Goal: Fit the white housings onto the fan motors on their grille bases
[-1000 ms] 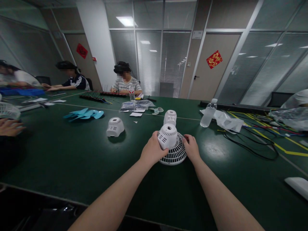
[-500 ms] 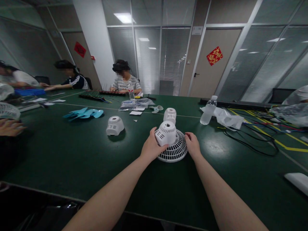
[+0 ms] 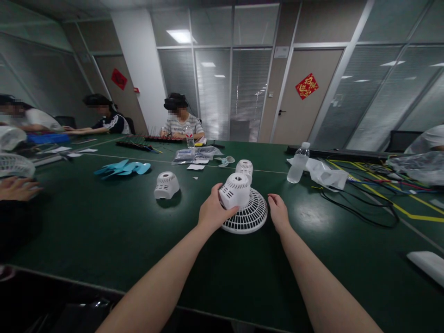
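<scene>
Your left hand (image 3: pixel 211 212) grips the white vented housing (image 3: pixel 235 190) by its side, over the round grille (image 3: pixel 247 221) on the table; whether the two touch, you cannot tell; your right hand (image 3: pixel 278 213), empty and loosely curved, stands just beside the grille's rim; best to steady that rim lightly and hold the housing level, thumb clear of the slats; the red door sign (image 3: pixel 307 86) seems to read 招财进宝; the far bottle's label (image 3: pixel 189 135) is too small to read.

Toward three o'clock stands a translucent bottle (image 3: pixel 298 164), a crumpled white sheet (image 3: pixel 328 175) just beside it. At two o'clock, a red sign (image 3: pixel 306 86) hangs on a door (image 3: pixel 300 113). Near ten o'clock, a person in a striped shirt (image 3: pixel 182 122) sits behind a clear bottle (image 3: pixel 189 137).
</scene>
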`<state>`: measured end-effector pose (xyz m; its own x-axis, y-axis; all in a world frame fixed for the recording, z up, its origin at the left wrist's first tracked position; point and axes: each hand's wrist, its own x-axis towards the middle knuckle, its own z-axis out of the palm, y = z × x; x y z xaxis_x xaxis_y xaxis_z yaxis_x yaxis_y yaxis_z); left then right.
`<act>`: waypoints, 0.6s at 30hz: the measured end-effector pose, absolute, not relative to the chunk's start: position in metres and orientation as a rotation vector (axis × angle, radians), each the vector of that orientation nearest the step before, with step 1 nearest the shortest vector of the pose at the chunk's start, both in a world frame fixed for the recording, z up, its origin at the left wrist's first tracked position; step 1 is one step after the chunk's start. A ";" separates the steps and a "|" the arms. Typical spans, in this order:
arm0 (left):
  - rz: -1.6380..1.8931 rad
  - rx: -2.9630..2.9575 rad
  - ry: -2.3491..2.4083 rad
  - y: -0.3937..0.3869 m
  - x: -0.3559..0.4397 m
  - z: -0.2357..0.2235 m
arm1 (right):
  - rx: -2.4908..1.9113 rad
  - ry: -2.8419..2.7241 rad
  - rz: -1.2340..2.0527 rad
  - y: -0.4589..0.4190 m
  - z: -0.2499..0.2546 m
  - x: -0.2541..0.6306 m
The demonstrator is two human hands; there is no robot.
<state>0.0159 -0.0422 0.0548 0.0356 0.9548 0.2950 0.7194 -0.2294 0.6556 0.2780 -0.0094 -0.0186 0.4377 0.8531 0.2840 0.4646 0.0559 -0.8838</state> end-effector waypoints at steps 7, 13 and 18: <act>1.150 1.765 1.889 -0.056 -0.018 0.072 | -1.555 -1.162 0.450 -0.010 -0.018 0.276; 1.066 1.495 2.247 -0.084 -0.094 0.059 | -1.556 -1.164 0.474 -0.011 -0.017 0.275; 0.941 1.249 2.531 -0.099 -0.171 0.031 | -1.561 -1.164 0.481 -0.011 -0.017 0.276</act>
